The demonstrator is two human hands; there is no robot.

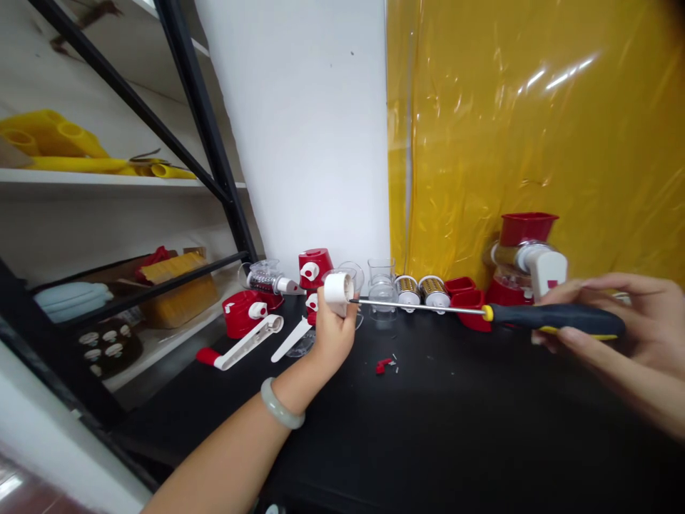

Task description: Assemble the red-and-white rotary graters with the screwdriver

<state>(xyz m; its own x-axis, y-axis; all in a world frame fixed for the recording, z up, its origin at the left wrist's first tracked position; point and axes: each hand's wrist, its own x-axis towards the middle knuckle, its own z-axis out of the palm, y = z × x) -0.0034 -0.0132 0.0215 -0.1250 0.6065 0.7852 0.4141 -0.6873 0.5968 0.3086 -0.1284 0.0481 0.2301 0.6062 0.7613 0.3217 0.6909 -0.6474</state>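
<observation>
My left hand (330, 334) is closed around a small white cylindrical plastic part (339, 292), held up above the black table (460, 428). My right hand (604, 325) grips the black and yellow handle of a long screwdriver (554, 316). The screwdriver's metal shaft runs level to the left, and its tip meets the right face of the white part. A pale green bangle (282, 405) circles my left wrist.
Red and white grater parts lie along the table's back: a white crank handle (247, 343), a red housing (315, 267), clear cups (382, 283), metal drums (420, 290), an assembled red grater (527, 255). Small screws and a red bit (386, 365) lie mid-table. Shelving stands left, yellow plastic sheeting behind.
</observation>
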